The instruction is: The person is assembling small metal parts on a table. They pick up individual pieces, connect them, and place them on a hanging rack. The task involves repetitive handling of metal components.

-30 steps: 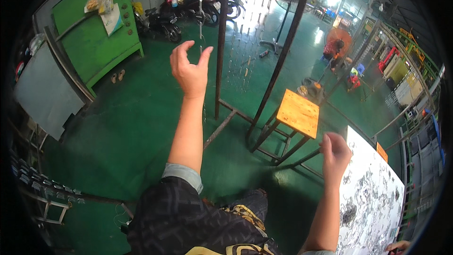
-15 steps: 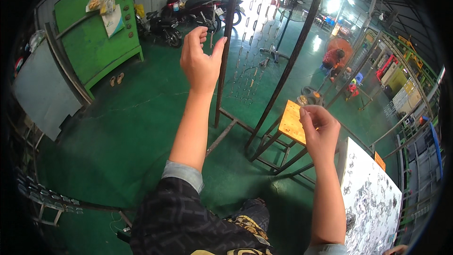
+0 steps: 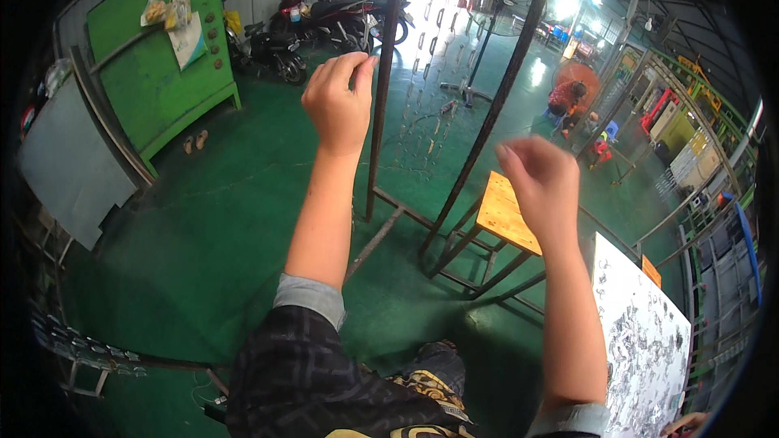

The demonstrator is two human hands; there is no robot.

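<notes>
My left hand (image 3: 339, 105) is raised beside the left post of a dark metal frame (image 3: 380, 122). Its thumb and fingers are pinched together, and anything between them is too small to make out. Lower and to the right, my right hand (image 3: 545, 182) hovers above a wooden-topped stool (image 3: 505, 215). Its fingers are curled toward the thumb and slightly blurred; what they hold, if anything, does not show. Strands of small metal links (image 3: 430, 28) hang inside the frame, between its two posts.
A white table (image 3: 641, 288) strewn with small dark parts stands at right, with another person's hand (image 3: 688, 423) at its near edge. Parked motorbikes (image 3: 324, 20) and a green metal cabinet (image 3: 154, 65) are behind at left. Farther right, a person (image 3: 565, 97) crouches.
My left hand has closed from spread fingers to a pinch, dropping slightly. My right hand has risen and shifted slightly left. The thin strand beside my left fingers no longer shows there.
</notes>
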